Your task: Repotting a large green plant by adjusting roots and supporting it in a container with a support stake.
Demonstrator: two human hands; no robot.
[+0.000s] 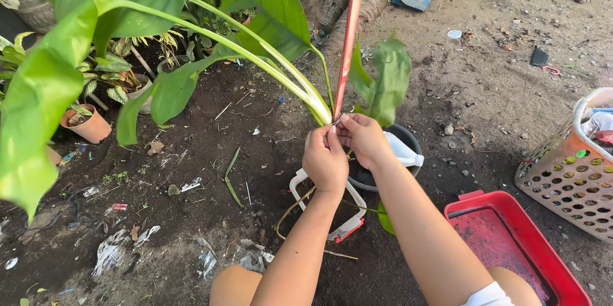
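My left hand [324, 159] and my right hand [361, 138] are pressed together at the base of a large-leafed green plant [191, 31], where its pale stalks meet a reddish upright stake [348, 31]. Fingers of both hands pinch something thin, perhaps a wire or tie, at that joint; it is too small to tell. The plant stands in a black pot [408, 140] just beyond my hands. A white plastic frame with a red end [345, 226] lies on the soil under my left forearm.
A red plastic tray [511, 248] sits at the lower right, and a beige perforated basket [568, 165] at the right edge. A terracotta pot [89, 126] and other potted plants stand at the left. Litter and scraps dot the dark soil.
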